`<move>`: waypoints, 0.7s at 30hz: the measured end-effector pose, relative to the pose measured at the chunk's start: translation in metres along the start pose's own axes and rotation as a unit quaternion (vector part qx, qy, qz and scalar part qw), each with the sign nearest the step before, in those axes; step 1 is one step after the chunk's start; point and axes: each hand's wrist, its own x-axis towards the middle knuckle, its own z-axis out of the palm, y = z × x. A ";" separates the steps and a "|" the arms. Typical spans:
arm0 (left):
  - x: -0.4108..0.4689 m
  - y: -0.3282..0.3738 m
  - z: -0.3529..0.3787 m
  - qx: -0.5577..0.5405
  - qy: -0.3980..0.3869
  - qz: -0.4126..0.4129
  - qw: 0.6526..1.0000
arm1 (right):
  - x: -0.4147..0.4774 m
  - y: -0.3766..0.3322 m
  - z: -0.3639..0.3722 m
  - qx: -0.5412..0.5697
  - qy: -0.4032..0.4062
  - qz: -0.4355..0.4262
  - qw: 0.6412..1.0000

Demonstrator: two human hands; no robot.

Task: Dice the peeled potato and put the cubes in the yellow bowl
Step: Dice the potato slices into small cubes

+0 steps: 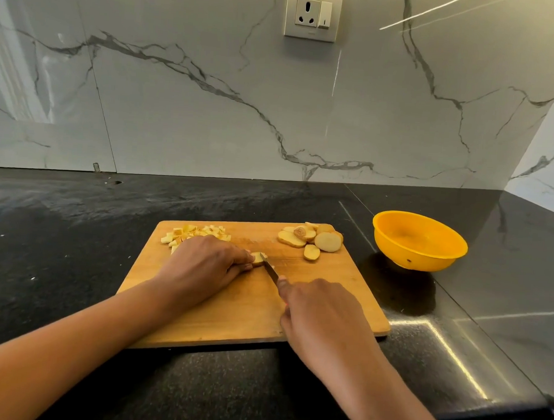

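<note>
A wooden cutting board [232,310] lies on the black counter. My left hand [202,267] pins a small potato piece [257,259] to the board with curled fingertips. My right hand [318,314] grips a knife [271,270] whose blade meets that piece; the handle is hidden in my fist. A pile of potato cubes [194,233] sits at the board's far left, partly behind my left hand. Several round potato slices [312,240] are heaped at the far right corner. The yellow bowl [393,228] stands to the right of the board and looks empty.
A marble backsplash rises behind the counter, with a wall socket [313,14] high up. A side wall closes the right end behind the bowl. The counter's front edge [515,411] runs close to my right forearm.
</note>
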 end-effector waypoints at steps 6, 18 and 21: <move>-0.003 -0.007 -0.006 0.016 -0.081 0.025 0.996 | -0.023 0.004 -0.005 0.015 0.016 -0.003 1.000; -0.015 -0.032 -0.012 0.000 -0.160 0.084 0.984 | -0.007 0.008 0.001 0.084 0.090 0.030 0.992; -0.014 -0.035 -0.014 0.005 -0.178 0.104 0.979 | -0.005 0.009 0.000 0.086 0.102 0.032 0.991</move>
